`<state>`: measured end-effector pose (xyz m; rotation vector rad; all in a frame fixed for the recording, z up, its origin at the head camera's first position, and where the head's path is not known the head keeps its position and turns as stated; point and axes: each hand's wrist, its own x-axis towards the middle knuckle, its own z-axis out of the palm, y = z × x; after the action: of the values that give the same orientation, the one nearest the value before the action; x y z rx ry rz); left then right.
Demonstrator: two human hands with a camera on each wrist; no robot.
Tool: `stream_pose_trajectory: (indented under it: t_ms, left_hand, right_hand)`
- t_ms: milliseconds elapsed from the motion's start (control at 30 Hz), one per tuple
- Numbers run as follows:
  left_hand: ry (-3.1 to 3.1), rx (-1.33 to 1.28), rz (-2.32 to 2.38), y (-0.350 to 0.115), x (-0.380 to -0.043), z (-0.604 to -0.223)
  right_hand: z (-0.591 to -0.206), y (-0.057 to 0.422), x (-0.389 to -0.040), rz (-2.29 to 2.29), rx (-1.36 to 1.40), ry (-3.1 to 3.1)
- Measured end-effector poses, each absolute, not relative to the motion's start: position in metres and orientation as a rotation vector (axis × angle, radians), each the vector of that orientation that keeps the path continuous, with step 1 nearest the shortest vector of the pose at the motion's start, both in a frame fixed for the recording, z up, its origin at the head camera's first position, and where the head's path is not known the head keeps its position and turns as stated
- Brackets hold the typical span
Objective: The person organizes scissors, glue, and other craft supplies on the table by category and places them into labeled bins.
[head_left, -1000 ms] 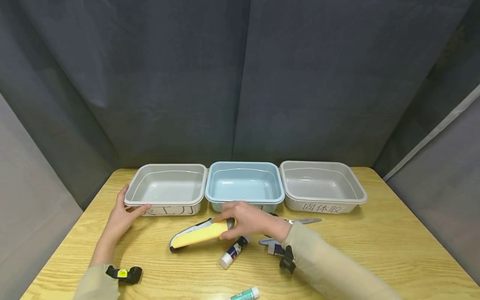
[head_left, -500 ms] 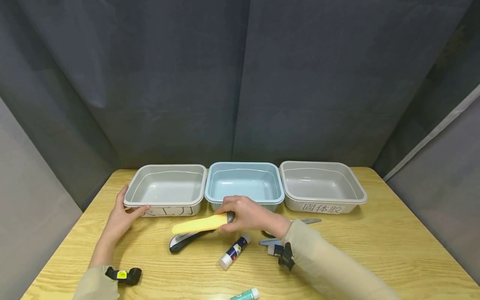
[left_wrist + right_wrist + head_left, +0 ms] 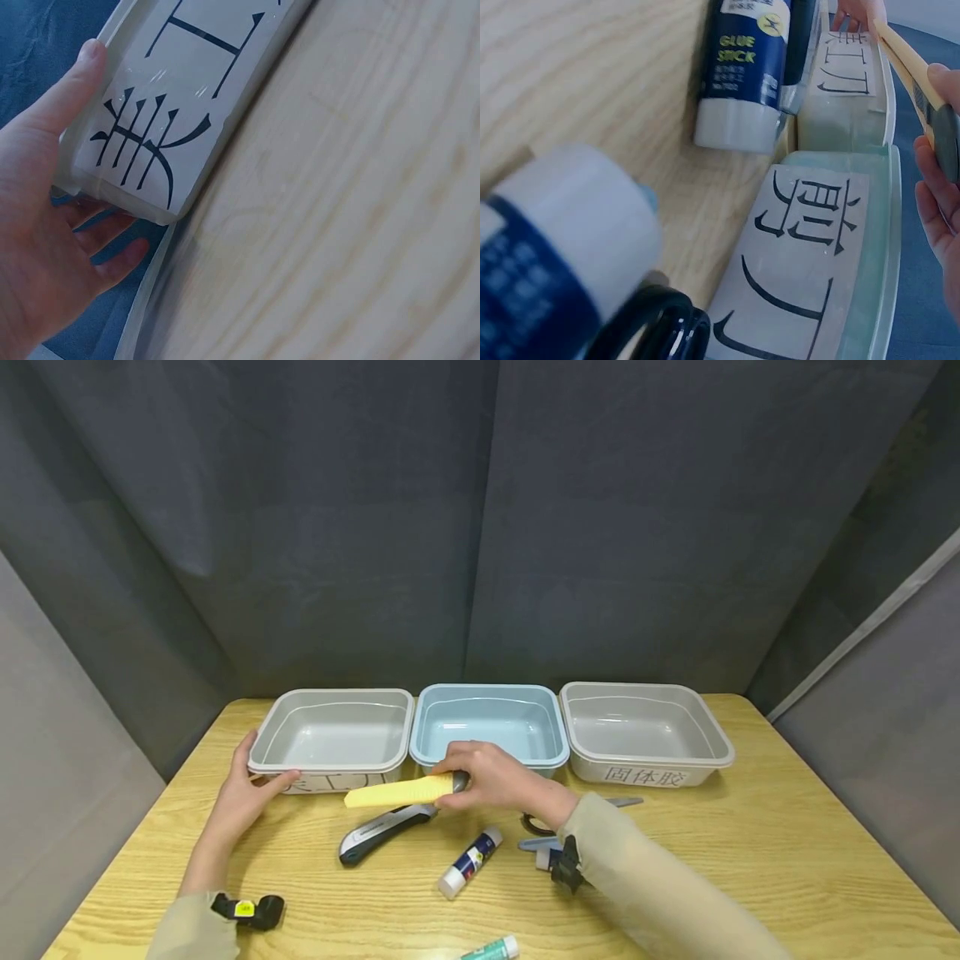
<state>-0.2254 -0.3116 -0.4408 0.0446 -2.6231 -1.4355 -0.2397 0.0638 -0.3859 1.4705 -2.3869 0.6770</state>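
Observation:
My right hand (image 3: 487, 777) grips a yellow utility knife (image 3: 401, 792) by its grey end, held above the table in front of the blue bin (image 3: 487, 760). In the right wrist view the yellow knife (image 3: 907, 64) points toward the left bin. At the left, my left hand (image 3: 243, 793) holds the near corner of a grey plastic bin (image 3: 333, 767), thumb along its labelled front and fingers around its end. A silver and black utility knife (image 3: 384, 833) lies on the table below the yellow one. A navy glue stick (image 3: 470, 862) lies to its right.
Another grey bin (image 3: 648, 760) with a label stands at the right of the row. Scissors (image 3: 536, 843) and a second navy glue stick (image 3: 543, 858) lie partly hidden by the right forearm. A green glue stick (image 3: 491, 950) lies at the near edge of view. Dark curtain (image 3: 480, 527) hangs behind.
My right hand has lifted the yellow utility knife off the silver and black one and away from the table, turning it more level. The left hand stays on the grey bin.

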Motion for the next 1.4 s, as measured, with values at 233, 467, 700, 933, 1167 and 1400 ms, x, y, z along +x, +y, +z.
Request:
stream_pose_trajectory:
  t_ms: [233, 467, 700, 933, 1167, 1400]
  left_hand:
    - [-2.613, 0.033, -1.44, -0.312, -0.226, -0.441]
    - [-2.614, 0.023, -1.441, -0.312, -0.227, -0.442]
    - [-2.602, 0.015, -1.45, -0.312, -0.227, -0.442]
    - [-2.601, 0.019, -1.458, -0.313, -0.227, -0.443]
    - [-2.607, 0.022, -1.455, -0.312, -0.228, -0.441]
    - [-2.619, 0.04, -1.447, -0.312, -0.226, -0.443]
  right_hand:
    - [-0.381, 0.062, -0.245, 0.693, 1.438, -2.401]
    - [-0.376, 0.059, -0.249, 0.738, 1.406, -2.461]
    - [-0.374, 0.056, -0.252, 0.757, 1.353, -2.487]
    - [-0.371, 0.05, -0.255, 0.724, 1.315, -2.513]
    - [-0.37, 0.045, -0.257, 0.692, 1.27, -2.542]
    - [-0.371, 0.039, -0.259, 0.629, 1.233, -2.565]
